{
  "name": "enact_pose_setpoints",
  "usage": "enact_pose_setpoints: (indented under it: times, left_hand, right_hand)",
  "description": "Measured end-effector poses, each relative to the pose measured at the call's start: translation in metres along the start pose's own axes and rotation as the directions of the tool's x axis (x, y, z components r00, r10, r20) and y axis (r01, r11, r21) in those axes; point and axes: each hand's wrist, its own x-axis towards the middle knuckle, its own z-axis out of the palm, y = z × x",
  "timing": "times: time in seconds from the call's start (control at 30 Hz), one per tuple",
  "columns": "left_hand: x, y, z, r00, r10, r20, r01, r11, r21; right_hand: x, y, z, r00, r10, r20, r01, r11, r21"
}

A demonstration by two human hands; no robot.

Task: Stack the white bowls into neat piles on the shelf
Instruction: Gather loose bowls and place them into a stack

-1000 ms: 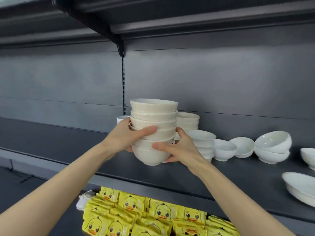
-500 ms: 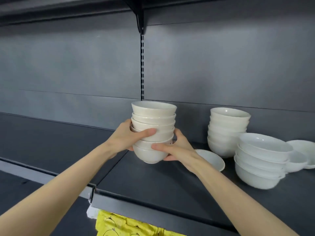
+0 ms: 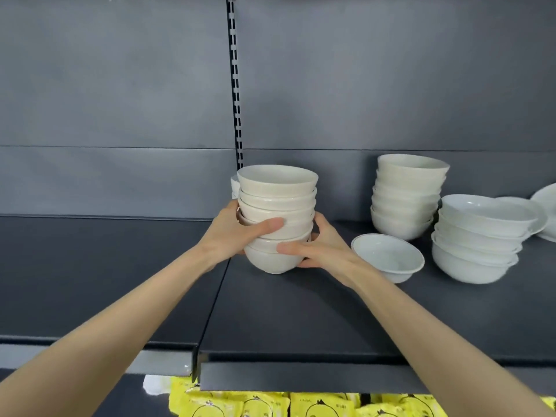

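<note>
Both hands hold a stack of several cream bowls (image 3: 278, 203) just above the dark shelf (image 3: 301, 311), near the slotted upright. My left hand (image 3: 237, 233) wraps the stack's left side with the thumb across the front. My right hand (image 3: 316, 248) cups its lower right side. Right of my right hand a single white bowl (image 3: 388, 255) sits on the shelf. Behind that bowl stands a second cream stack (image 3: 406, 197), and further right a pile of wider white bowls (image 3: 478, 239). A small white item (image 3: 234, 185) peeks out behind the held stack.
Flat white dishes (image 3: 544, 209) lie at the far right edge. The shelf's left section (image 3: 105, 266) is bare dark board, joined by a seam below the held stack. Yellow duck-print packets (image 3: 270, 404) fill the level below. A grey back panel closes the rear.
The held stack keeps its grip while the view has swung left and closer. The stack now sits lower, near the shelf surface by the upright; the other piles appear further right.
</note>
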Motion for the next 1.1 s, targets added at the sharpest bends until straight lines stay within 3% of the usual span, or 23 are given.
enact_pose_setpoints:
  times: [0.4, 0.7, 0.9, 1.1]
  left_hand:
    - [0.012, -0.010, -0.008, 0.995, 0.010, 0.104, -0.011, 1.000, 0.007]
    - [0.012, -0.006, -0.011, 0.984, -0.018, 0.179, 0.012, 0.999, 0.037]
    - [0.006, 0.004, -0.020, 0.993, -0.072, 0.089, 0.042, 0.953, 0.301]
    - [-0.020, 0.028, -0.028, 0.995, 0.066, -0.077, 0.008, 0.702, 0.712]
  right_hand:
    - [0.005, 0.003, 0.005, 0.999, 0.021, -0.043, -0.022, 1.000, -0.003]
    - [-0.006, -0.023, 0.003, 0.998, 0.021, -0.059, -0.039, 0.944, -0.328]
    - [-0.018, -0.040, -0.010, 0.995, 0.003, -0.101, -0.061, 0.816, -0.575]
    - [-0.047, -0.069, -0.038, 0.983, -0.123, -0.136, -0.020, 0.665, -0.747]
